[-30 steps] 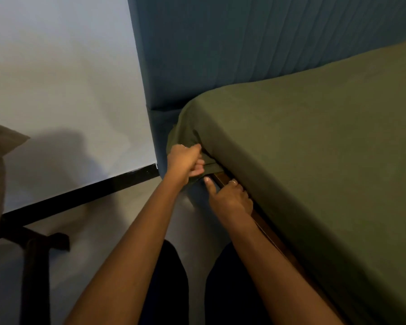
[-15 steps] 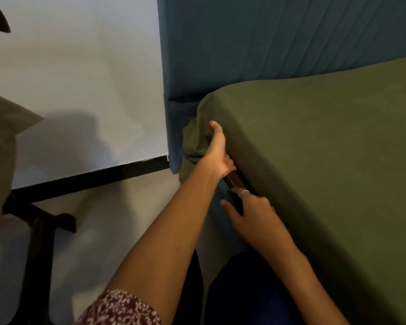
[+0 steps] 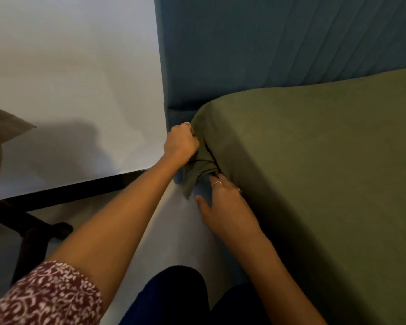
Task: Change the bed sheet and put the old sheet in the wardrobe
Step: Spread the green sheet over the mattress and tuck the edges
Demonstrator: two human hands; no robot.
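At bed corner, left hand (image 3: 181,144) gripping sheet (image 3: 314,148)

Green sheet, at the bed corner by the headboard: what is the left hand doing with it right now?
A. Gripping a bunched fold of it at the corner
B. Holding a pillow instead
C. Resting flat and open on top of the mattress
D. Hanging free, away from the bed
A: the left hand is fisted around bunched fabric of the green sheet at the corner, with a loose flap hanging below its grip.
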